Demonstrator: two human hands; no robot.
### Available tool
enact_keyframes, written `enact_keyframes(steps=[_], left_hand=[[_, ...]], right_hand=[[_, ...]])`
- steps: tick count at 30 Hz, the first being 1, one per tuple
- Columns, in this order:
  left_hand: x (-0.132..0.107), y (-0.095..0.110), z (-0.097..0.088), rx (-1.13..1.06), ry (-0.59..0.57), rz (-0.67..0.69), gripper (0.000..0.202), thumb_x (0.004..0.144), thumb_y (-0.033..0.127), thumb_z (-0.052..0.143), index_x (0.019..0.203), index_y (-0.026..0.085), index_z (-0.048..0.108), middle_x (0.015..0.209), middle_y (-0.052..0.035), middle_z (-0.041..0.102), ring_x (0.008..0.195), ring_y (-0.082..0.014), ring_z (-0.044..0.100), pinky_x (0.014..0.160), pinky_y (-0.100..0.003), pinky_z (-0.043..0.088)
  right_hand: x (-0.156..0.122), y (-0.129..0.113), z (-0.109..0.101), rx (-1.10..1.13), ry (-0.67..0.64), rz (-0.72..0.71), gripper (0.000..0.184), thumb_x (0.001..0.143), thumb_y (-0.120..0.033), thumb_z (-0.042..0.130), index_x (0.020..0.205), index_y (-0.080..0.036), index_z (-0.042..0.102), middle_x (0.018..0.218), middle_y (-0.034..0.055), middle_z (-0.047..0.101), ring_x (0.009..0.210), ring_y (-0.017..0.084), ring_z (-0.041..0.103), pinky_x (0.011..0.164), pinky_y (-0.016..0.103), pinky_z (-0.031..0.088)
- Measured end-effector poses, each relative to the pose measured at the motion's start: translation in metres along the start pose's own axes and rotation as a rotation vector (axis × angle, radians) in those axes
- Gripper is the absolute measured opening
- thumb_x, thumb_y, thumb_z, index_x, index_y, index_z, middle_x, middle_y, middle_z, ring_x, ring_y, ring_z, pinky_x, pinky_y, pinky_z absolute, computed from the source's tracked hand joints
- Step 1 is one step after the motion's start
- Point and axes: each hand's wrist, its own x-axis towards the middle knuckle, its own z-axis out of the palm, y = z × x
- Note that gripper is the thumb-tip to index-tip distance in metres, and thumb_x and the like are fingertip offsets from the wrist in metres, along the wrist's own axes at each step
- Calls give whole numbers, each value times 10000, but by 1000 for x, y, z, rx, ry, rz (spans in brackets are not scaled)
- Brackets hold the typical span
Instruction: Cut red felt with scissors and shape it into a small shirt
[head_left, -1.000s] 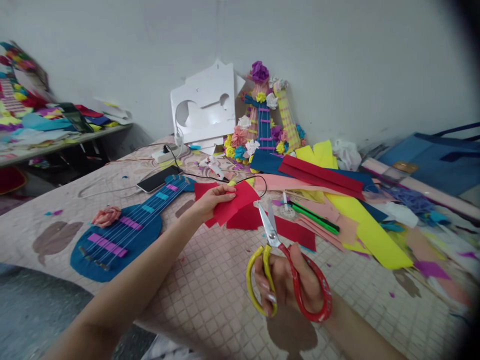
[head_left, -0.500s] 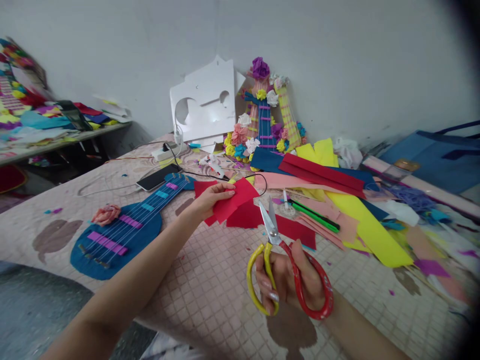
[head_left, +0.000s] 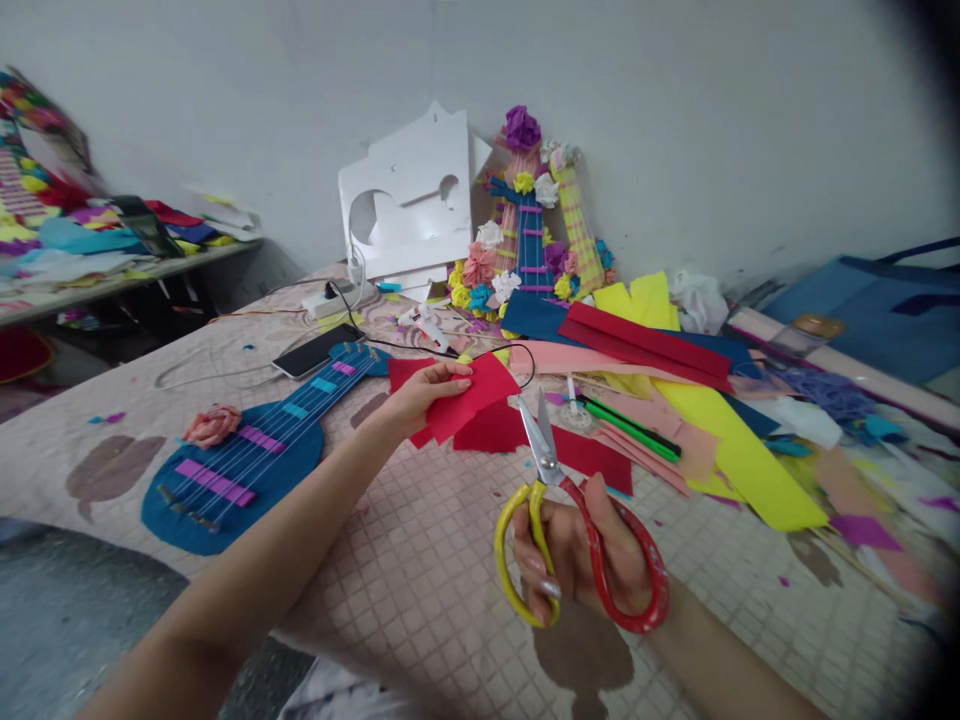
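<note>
Guitar [head_left: 259,440] on table [head_left: 420,560], left of scissors [head_left: 550,468]

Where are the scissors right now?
In the head view, the scissors are right of centre in the lower half, held in the right hand, blades apart, tips close to the red sheet in the left hand.

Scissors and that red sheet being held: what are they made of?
Scissors: silvery blades, apparently metal because they shine; yellow and red handles, perhaps coated metal, with pale flecks on the red. Red sheet: matte, thin, probably paper, maybe felt.
</note>
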Motion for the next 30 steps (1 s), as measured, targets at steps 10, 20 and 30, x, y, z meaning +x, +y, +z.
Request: enact_keyframes(steps=[10,20,30], left_hand=[[-3,1,4,38,-57,25,273,610,116,803,833,140,648,732,0,683,579,-99,643,514,-158,504],[-4,-2,4,71,-131,26,272,607,121,807,833,148,658,739,13,674,585,-90,639,555,-169,511],[-3,-1,3,79,-142,48,263,602,106,807,813,140,653,730,12,671,591,-94,644,536,-162,516]], right_hand=[[0,1,-4,-30,21,31,807,791,-797,222,948,-103,603,734,41,518,561,124,527,535,298,511],[1,1,-4,-33,-5,15,801,799,-788,239,959,-97,611,706,38,522,525,107,497,505,292,519],[0,1,-8,-92,94,24,695,794,-770,333,857,-123,579,605,-10,494,461,103,501,471,302,530]])
